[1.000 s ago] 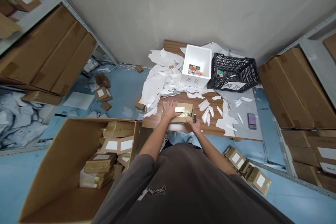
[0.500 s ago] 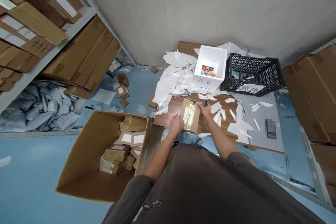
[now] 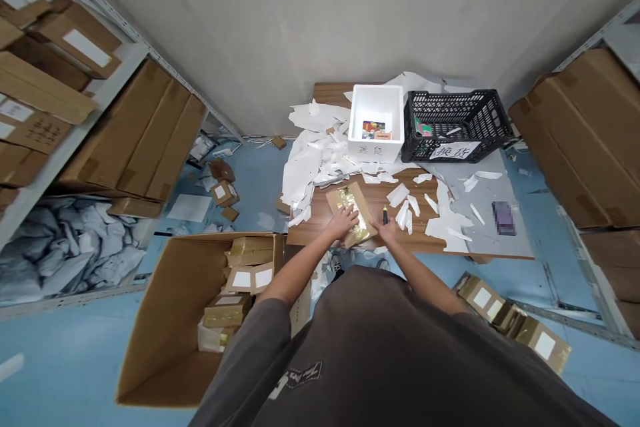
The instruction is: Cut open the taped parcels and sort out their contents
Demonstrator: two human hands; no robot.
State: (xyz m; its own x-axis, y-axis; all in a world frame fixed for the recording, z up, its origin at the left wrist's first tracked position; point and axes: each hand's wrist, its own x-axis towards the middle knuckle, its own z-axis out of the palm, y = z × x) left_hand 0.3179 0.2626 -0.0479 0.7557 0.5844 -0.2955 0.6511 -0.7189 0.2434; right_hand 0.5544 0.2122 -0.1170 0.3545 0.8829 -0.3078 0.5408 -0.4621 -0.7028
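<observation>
A small cardboard box (image 3: 367, 208) with shiny clear tape along its top lies turned at an angle on the wooden table (image 3: 306, 235). My left hand (image 3: 343, 223) rests on its left side, fingers laid out across the taped top. At the box's right corner, my right hand (image 3: 386, 231) is closed around a yellow-and-black utility knife (image 3: 385, 216), which points up and away from me. Whether the blade is out is too small to tell. White paper scraps (image 3: 399, 195) lie just beyond the knife.
Behind the box stand a white foam bin (image 3: 376, 151) and a black plastic crate (image 3: 455, 152). Torn white paper (image 3: 303, 163) covers the table's left side. A large carton (image 3: 165, 327) holding several small boxes stands at my left. A phone-like purple object (image 3: 504, 218) lies right.
The box has turned anticlockwise. My left hand has moved from its left edge onto its top. My right hand, with the knife, has shifted down the box's right side. My view has swung right.
</observation>
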